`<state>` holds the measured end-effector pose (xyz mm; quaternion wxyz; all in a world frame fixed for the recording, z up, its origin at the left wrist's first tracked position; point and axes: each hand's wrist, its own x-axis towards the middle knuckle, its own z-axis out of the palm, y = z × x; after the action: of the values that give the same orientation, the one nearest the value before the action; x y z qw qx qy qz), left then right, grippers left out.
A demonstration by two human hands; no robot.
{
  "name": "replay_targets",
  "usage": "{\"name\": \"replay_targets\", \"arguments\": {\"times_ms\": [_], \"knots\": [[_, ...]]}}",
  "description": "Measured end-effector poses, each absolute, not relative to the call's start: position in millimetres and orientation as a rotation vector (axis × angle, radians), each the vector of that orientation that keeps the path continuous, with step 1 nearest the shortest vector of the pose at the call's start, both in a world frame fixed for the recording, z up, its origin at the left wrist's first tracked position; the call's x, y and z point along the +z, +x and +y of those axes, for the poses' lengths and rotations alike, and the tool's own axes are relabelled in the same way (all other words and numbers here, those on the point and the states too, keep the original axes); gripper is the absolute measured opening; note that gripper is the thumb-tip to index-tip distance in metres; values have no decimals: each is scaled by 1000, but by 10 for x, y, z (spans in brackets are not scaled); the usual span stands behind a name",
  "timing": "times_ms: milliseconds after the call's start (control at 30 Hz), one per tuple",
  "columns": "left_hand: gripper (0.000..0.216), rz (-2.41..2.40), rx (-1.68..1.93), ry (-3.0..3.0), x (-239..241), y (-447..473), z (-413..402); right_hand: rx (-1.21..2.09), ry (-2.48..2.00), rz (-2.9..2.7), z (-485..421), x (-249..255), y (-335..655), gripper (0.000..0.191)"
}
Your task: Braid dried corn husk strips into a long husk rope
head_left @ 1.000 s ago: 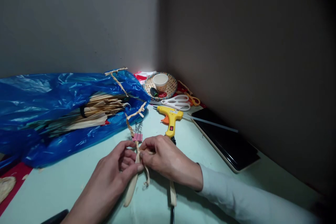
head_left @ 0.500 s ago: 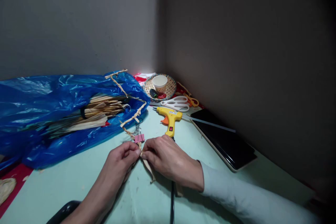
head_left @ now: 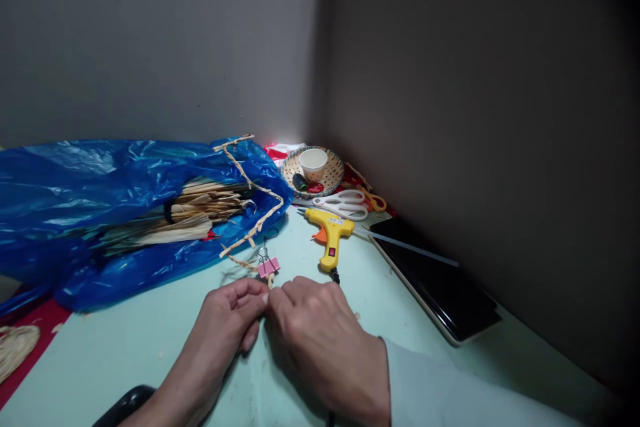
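A thin braided cord of pale dried fibre (head_left: 260, 219) runs from the blue bag down toward my hands. A pink binder clip (head_left: 269, 267) grips it just beyond my fingertips. My left hand (head_left: 233, 317) is closed, thumb and forefinger pinching the cord's near end below the clip. Right beside it, my right hand (head_left: 320, 340) is curled closed at the same spot, knuckles up. Its fingers hide the loose strands. A yellow glue gun (head_left: 336, 230) with a clear glue stick lies beyond my right hand.
A blue plastic bag (head_left: 125, 173) holding a bundle of dried strips (head_left: 200, 213) covers the left side. At the back are a woven basket (head_left: 333, 177) with a small cup (head_left: 313, 163), and white scissors (head_left: 345, 201). A black tablet-like device (head_left: 435, 280) lies at right along the wall.
My right hand has rolled over, knuckles up, and drawn slightly nearer, covering the strand end that showed before. My left hand keeps its pinch. The whole view has shifted a little.
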<state>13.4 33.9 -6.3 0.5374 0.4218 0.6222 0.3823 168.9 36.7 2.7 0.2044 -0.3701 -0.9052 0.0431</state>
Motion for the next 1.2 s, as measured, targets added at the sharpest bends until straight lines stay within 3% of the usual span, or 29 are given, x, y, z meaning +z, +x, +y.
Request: {"name": "replay_targets", "arguments": {"times_ms": [133,467,767,967,1200], "knots": [[26,1399,941,967,-109,98,319,-103,-848,-2621,299,-10,1632,14],[27,1290,872,924,-66,3,336,1025,-1181,-2206,637,198,1798,28],[26,1277,840,1051,-65,57,295,1391,-1120,-2074,723,-8,1713,27],[27,1450,745,1247,27,46,217,1389,-1208,-1980,716,-18,1700,22],[28,1701,591,1593,108,-33,201,1098,-1247,-2034,648,-26,1666,12]]}}
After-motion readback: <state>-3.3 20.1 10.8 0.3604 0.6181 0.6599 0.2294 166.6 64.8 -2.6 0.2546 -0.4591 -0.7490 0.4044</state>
